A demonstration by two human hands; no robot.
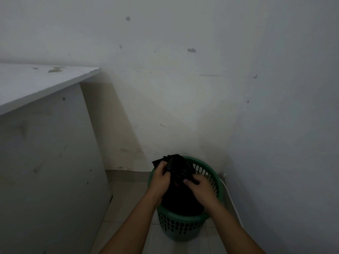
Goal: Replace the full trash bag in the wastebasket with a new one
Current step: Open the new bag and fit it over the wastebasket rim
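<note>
A green perforated plastic wastebasket (183, 226) stands on the tiled floor in the corner of the room. A black trash bag (178, 167) sits in it, with its gathered top sticking up above the rim. My left hand (160, 177) grips the bag's bunched top on the left side. My right hand (200, 186) pinches the black plastic on the right side, just above the rim. The bag's lower part is hidden inside the basket and behind my hands.
A white desk (36, 88) with a solid side panel stands close on the left. White walls close off the back and the right. A white cable (232, 198) runs along the floor at the right wall. Pale floor tiles (126, 198) lie between desk and basket.
</note>
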